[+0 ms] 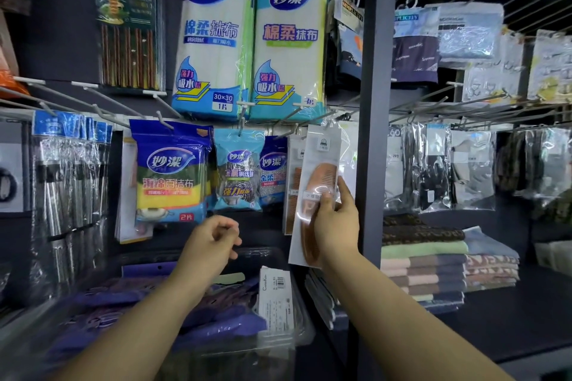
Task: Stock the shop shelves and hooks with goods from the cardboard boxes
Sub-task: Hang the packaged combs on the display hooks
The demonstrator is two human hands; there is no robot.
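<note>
Head view, the only one given, is anchored on the grey upright post that divides the display. Just left of that post a packaged comb is held up by the right hand, whose grip is clamped on the lower middle of the clear sleeve, thumb on the face and fingers behind the post-side edge. The pack's long axis runs nearly upright, tilted slightly with its top toward the post, and its punched header sits just below the hook that juts out beside the post. More comb packs hang on the side away from the post, partly covered by the held one.

The left hand is seen further from the post, lower, with its fingers loosely curled around nothing; it is well apart from the pack. Below both hands, a clear bin of purple goods is visible.

The move ahead is judged to turn on the header hole lying above the grip and just under the hook tip: a short lift and a push toward the wall would be called for, done by the right hand, the nearer one. Whether the hole is already threaded cannot be told.
</note>
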